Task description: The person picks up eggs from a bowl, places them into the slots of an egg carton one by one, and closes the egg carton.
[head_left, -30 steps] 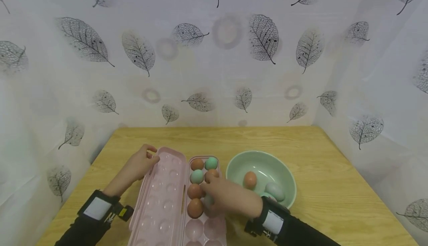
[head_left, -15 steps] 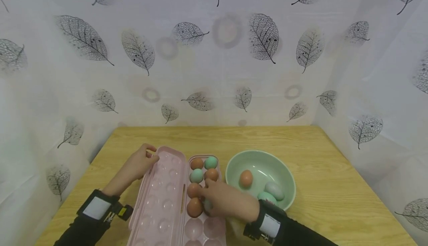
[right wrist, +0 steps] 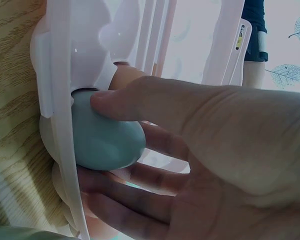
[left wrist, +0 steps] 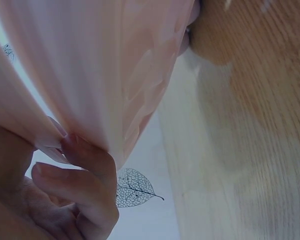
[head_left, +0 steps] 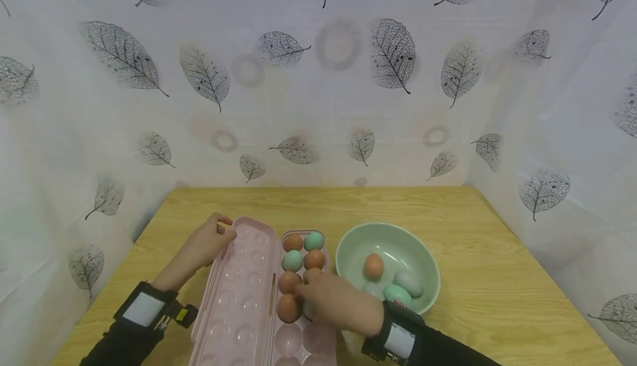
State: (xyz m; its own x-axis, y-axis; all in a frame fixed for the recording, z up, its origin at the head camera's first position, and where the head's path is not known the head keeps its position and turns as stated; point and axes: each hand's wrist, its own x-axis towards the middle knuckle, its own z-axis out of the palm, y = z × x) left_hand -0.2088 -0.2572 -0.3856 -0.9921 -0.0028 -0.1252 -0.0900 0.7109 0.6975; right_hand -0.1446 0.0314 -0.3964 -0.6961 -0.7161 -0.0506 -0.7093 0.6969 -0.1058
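Note:
A pink egg carton (head_left: 275,322) lies unfolded on the table. Brown and green eggs fill its far cups, among them a brown egg (head_left: 290,308) beside my right fingers. My right hand (head_left: 343,302) is over the right row. Its thumb and fingers hold a pale blue-green egg (right wrist: 107,135), which sits partly in a cup; the head view mostly hides this egg. At the far left corner of the carton's lid (head_left: 244,277), my left hand (head_left: 206,241) pinches the edge with curled fingers, as the left wrist view (left wrist: 90,170) shows.
A light green bowl (head_left: 433,277) stands right of the carton, holding a brown egg (head_left: 374,266), a pale egg (head_left: 408,282), a green egg (head_left: 398,295) and another pale egg partly behind my right wrist. Nearer cups (head_left: 287,339) of the carton hold no eggs.
My right hand has shifted slightly left, still at the same cup. In the bowl, the brown egg rolled left and then back right, and a pale egg came into sight. My left hand stayed put.

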